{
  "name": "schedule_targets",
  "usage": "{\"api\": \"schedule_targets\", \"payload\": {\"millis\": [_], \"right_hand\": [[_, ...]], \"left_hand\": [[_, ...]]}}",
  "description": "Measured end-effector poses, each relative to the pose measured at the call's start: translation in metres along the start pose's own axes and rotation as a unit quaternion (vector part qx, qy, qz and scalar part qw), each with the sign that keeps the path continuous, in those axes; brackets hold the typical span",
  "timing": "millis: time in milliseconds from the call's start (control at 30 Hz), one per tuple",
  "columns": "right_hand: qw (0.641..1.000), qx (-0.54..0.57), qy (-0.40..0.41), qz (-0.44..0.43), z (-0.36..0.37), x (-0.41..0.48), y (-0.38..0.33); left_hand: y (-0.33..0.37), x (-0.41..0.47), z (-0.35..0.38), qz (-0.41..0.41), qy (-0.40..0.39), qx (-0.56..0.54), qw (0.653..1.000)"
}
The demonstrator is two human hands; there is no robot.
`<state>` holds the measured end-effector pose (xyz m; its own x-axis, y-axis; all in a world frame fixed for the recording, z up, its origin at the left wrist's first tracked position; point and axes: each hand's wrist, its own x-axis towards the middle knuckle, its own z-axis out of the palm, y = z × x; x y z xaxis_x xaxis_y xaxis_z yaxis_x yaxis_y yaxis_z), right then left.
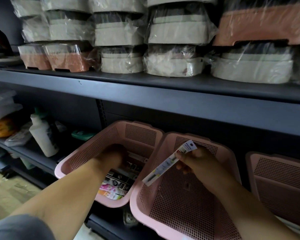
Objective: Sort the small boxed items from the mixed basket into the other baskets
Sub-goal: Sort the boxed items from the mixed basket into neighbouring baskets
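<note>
The slim box (170, 162) pinched by R hand (196, 161) is best lowered flat into the empty basket (171, 213) just under it, while grip of L hand (111, 156), down in mixed basket (73, 163), can't be told.

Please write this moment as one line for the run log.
left hand: inside mixed basket, grip hidden | right hand: holds slim box over middle basket

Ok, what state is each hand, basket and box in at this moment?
Left hand: reaching into the mixed basket among boxes, grip hidden.
Right hand: pinching the slim box.
Slim box: lifted, tilted, over the middle basket.
Mixed basket: holds several boxes.
Middle basket: no boxes showing inside.
Right basket: partly in view, contents unclear.
</note>
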<state>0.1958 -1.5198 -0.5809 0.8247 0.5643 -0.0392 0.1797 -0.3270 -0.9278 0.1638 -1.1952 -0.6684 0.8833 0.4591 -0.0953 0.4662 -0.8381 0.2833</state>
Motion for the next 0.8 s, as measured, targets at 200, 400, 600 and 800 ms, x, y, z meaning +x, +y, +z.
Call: {"api": "schedule_targets", "payload": {"millis": [200,400,600,800], "right_hand": [[0.998,0.055,0.026,0.002,0.002,0.004,-0.005],[0.989,0.112,0.093,0.013,0.007,0.01,-0.012],[0.99,0.102,0.096,-0.002,0.003,0.003,-0.011],[0.988,0.108,0.11,0.022,-0.019,-0.001,0.004]], "left_hand": [[0.06,-0.033,-0.046,0.09,-0.015,-0.071,0.993],[0.124,-0.078,-0.076,0.261,-0.037,-0.181,0.947],[0.104,-0.074,-0.091,0.257,0.044,-0.092,0.961],[0.051,-0.035,-0.094,0.153,0.139,0.104,0.973]]}}
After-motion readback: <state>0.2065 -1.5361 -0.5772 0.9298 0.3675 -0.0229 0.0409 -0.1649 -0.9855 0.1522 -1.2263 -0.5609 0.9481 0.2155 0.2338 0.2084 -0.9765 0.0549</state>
